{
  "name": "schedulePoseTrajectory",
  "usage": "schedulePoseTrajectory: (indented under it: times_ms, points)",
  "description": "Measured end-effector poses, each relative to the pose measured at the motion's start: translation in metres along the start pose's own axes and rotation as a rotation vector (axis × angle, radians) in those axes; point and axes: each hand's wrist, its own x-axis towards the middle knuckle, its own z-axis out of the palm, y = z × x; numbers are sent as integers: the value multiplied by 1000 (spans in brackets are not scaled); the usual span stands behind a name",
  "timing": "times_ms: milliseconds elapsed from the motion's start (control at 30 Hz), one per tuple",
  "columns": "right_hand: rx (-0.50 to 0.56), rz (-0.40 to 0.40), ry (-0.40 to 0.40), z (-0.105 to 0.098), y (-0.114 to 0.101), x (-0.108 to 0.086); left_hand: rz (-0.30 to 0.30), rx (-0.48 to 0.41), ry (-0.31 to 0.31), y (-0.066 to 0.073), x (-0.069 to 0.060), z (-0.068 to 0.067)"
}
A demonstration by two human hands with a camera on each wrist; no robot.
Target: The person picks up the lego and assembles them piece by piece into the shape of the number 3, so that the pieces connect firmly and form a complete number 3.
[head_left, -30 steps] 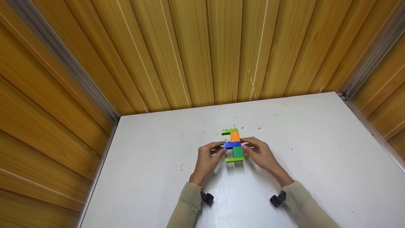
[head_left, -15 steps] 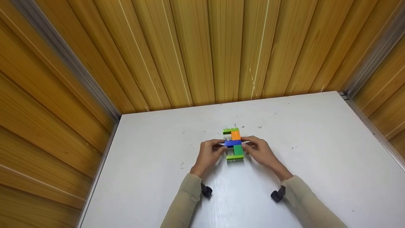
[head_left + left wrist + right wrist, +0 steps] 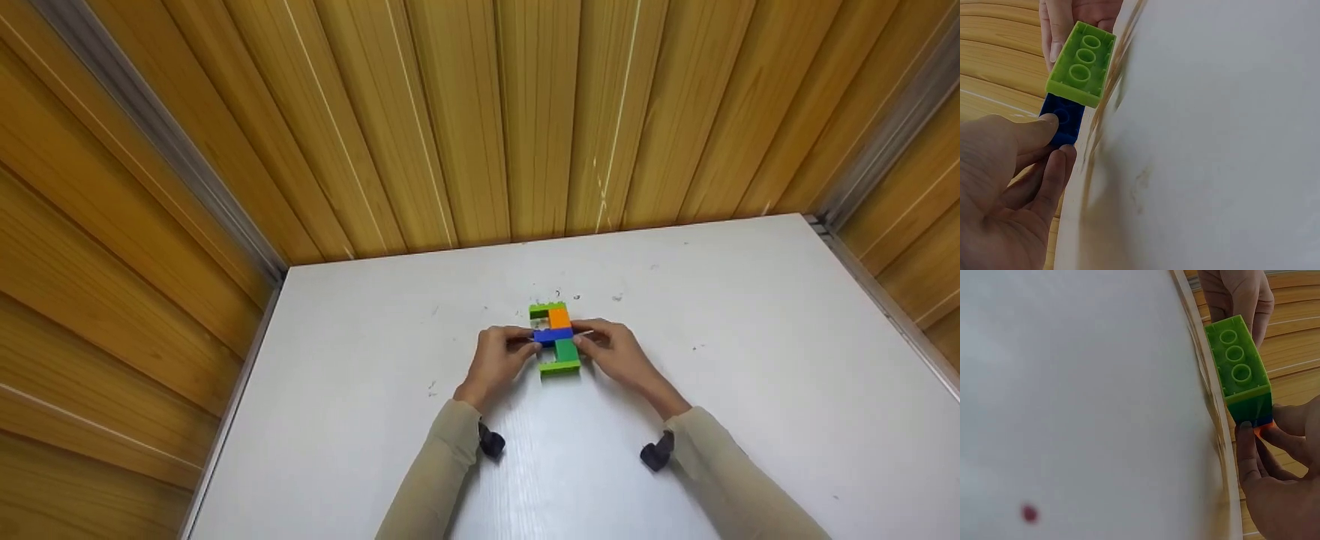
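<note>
A joined stack of toy building bricks is between both hands at the middle of the table. It has a blue brick [image 3: 553, 335] at its centre, an orange brick [image 3: 559, 319] and a green brick [image 3: 567, 350] on either side, and lime green bricks at the ends; the near lime brick [image 3: 559, 368] shows its hollow underside in both wrist views. My left hand [image 3: 496, 356] pinches the left end of the blue brick between thumb and fingers. My right hand [image 3: 613, 352] pinches the stack's right side near the blue brick. Its fingertips partly hide behind the stack.
The white table [image 3: 360, 330] bears small dark marks. Wood-look panel walls [image 3: 480, 120] rise behind it and at both sides. A black wrist device [image 3: 491, 442] hangs below the left sleeve, and another device [image 3: 657, 451] below the right.
Both hands and the brick stack have shifted slightly away from the person. The shadow below the stack has drawn closer to it. Both hands keep their hold.
</note>
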Motion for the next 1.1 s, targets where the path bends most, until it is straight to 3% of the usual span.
schedulePoseTrajectory:
  times_ms: [133, 1100]
  points:
    - [26, 5, -12, 1, 0, 1, 39, 16, 9, -3, 1, 0]
    - [-27, 69, -12, 1, 1, -2, -32, -15, -16, -2, -2, 8]
